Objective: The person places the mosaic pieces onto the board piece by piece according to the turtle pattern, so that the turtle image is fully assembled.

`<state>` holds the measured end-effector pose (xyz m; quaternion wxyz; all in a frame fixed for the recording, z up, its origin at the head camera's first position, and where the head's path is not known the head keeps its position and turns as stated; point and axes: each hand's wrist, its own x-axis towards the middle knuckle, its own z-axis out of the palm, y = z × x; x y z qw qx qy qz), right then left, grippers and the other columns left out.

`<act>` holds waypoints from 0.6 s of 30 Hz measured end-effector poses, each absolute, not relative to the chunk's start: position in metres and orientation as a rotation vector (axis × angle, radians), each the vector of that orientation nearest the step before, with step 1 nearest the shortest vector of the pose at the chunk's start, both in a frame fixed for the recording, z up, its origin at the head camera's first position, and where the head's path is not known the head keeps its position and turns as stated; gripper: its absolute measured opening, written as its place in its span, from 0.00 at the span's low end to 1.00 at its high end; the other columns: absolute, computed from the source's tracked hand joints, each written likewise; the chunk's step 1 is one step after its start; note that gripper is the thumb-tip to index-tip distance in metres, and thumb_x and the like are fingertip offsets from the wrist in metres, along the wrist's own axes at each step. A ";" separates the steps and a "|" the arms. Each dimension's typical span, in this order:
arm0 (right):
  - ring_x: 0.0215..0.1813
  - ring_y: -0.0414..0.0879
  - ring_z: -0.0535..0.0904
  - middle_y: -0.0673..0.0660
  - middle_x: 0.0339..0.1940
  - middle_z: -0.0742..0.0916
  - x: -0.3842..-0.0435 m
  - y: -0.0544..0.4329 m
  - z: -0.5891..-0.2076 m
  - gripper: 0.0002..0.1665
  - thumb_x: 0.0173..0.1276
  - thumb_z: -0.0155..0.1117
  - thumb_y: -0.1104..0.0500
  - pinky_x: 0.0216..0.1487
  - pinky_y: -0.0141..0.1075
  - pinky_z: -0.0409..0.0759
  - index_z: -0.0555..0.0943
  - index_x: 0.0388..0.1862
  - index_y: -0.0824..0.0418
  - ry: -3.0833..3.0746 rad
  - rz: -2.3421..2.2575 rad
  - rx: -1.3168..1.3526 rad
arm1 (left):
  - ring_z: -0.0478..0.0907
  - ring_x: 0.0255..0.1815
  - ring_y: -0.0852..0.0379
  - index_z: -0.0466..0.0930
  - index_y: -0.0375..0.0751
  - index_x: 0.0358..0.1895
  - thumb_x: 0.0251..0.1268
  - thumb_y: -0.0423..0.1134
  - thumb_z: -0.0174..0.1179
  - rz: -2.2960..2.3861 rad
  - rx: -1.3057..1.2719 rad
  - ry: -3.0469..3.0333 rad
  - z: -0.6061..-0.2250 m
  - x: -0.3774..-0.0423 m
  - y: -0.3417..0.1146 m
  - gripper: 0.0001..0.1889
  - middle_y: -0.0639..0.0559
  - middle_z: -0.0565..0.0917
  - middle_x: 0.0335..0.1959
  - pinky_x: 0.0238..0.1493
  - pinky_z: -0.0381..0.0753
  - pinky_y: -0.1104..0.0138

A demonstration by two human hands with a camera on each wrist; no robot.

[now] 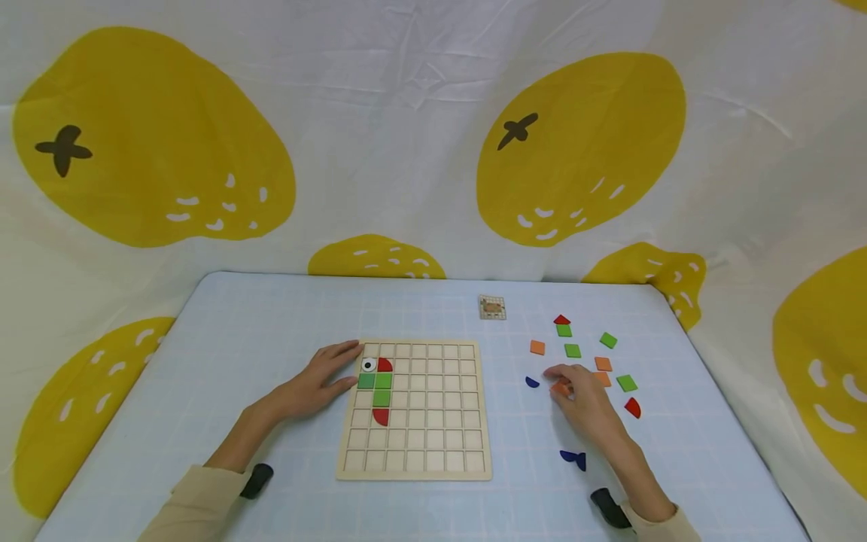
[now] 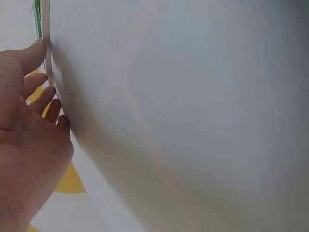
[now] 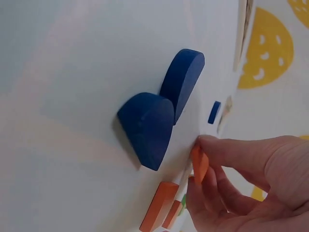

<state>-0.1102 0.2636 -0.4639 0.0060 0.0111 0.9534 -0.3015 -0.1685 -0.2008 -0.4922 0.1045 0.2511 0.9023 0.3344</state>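
One orange tile (image 3: pixel 199 165) sits pinched in the right hand (image 1: pixel 584 399); the left hand (image 1: pixel 314 387), fingers apart, apparently steadies the gridded board (image 1: pixel 436 418).

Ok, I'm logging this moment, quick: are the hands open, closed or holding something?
Left hand: open, touching the board at its left edge.
Right hand: closed, pinching an orange piece.
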 end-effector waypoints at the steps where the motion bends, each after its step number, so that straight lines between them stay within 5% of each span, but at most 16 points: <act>1: 0.55 0.57 0.79 0.63 0.54 0.84 -0.111 0.264 -0.463 0.17 0.71 0.66 0.70 0.58 0.54 0.82 0.83 0.58 0.65 2.990 -0.953 0.035 | 0.51 0.79 0.35 0.59 0.38 0.81 0.78 0.41 0.59 0.985 0.742 2.661 -0.492 -0.169 -0.201 0.34 0.37 0.58 0.81 0.74 0.58 0.37; 11: 0.44 0.49 0.80 0.54 0.40 0.87 -0.120 0.257 -0.457 0.09 0.69 0.72 0.65 0.47 0.39 0.85 0.87 0.47 0.62 2.984 -1.021 -0.008 | 0.52 0.79 0.34 0.59 0.37 0.80 0.79 0.44 0.58 0.974 0.762 2.683 -0.491 -0.167 -0.201 0.33 0.36 0.58 0.80 0.73 0.58 0.36; 18: 0.43 0.49 0.81 0.55 0.39 0.87 -0.125 0.238 -0.455 0.08 0.68 0.73 0.64 0.50 0.44 0.86 0.87 0.45 0.63 2.961 -1.110 -0.041 | 0.52 0.79 0.34 0.60 0.38 0.80 0.79 0.43 0.58 0.994 0.757 2.667 -0.490 -0.166 -0.201 0.33 0.37 0.59 0.80 0.74 0.57 0.36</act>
